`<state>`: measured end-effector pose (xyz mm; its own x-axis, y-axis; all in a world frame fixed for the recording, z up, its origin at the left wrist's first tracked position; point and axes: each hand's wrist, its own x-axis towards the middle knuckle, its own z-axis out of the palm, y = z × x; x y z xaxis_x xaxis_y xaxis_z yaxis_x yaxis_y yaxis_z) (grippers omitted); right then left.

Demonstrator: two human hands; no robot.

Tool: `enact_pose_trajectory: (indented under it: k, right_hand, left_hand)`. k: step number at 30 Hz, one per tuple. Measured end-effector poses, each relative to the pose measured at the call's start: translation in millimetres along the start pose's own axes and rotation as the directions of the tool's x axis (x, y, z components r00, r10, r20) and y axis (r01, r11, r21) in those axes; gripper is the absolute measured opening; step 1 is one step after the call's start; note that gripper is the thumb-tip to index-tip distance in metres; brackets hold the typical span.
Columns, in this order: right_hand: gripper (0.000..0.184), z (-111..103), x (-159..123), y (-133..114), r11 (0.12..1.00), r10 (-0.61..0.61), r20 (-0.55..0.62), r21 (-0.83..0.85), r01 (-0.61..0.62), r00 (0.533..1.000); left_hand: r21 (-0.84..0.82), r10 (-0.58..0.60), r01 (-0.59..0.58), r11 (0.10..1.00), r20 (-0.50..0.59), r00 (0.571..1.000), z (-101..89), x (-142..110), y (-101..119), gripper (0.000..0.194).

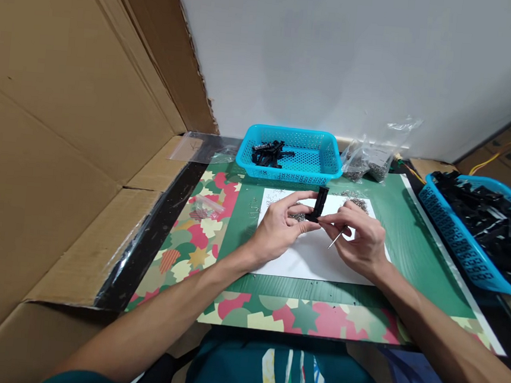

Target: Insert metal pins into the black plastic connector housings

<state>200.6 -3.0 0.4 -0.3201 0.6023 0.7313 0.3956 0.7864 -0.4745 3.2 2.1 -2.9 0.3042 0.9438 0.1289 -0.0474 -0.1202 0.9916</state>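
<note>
My left hand [279, 226] pinches a small black plastic part [319, 204], holding it upright over a white sheet [312, 259] on the green mat. My right hand [358, 239] is closed beside it, fingertips meeting the part's lower end, with a thin metal pin [336, 240] sticking out between its fingers. Small piles of tiny metal pieces [357, 199] lie on the sheet just beyond the hands.
A blue basket [311, 166] with a few black parts stands at the back. A second blue basket [452, 238] full of black parts sits at the right. Clear bags [370, 157] lie behind. Cardboard walls [66, 109] stand at the left.
</note>
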Motion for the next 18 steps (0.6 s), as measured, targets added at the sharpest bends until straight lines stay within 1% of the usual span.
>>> enact_pose_trajectory:
  k: [2, 5, 7, 10, 15, 18]
  right_hand:
    - [0.016, -1, 0, 1, 1.0, 0.0, 0.013, -0.005, 0.0, 1.0]
    - [0.017, -3, 0, 5, 0.998, -0.034, 0.011, -0.054, 0.034, 0.999]
    - [0.018, -5, 0, 8, 0.995, -0.058, 0.009, -0.08, 0.059, 0.998]
    - [0.017, -7, 1, 12, 0.994, -0.065, 0.018, -0.092, 0.066, 0.998]
    - [0.018, -12, 4, 16, 0.992, -0.077, 0.008, -0.103, 0.078, 0.997]
    - [0.015, -13, 5, 18, 0.989, -0.087, 0.005, -0.116, 0.087, 0.996]
  left_hand:
    - [-0.013, -0.006, 0.006, 1.0, 0.014, 1.0, 0.1, 1, -1, 0.057]
    - [-0.012, -0.021, 0.021, 1.0, 0.025, 0.999, 0.3, 1, -1, 0.057]
    - [-0.005, -0.042, 0.042, 0.999, 0.058, 0.997, -0.2, 1, 1, 0.055]
    - [-0.001, -0.061, 0.062, 0.998, 0.132, 0.989, -2.6, 0, 3, 0.056]
    - [0.095, -0.036, 0.015, 0.995, 0.225, 0.974, -6.9, -2, 3, 0.055]
    - [0.109, -0.032, 0.002, 0.994, 0.272, 0.962, -7.6, -3, 4, 0.054]
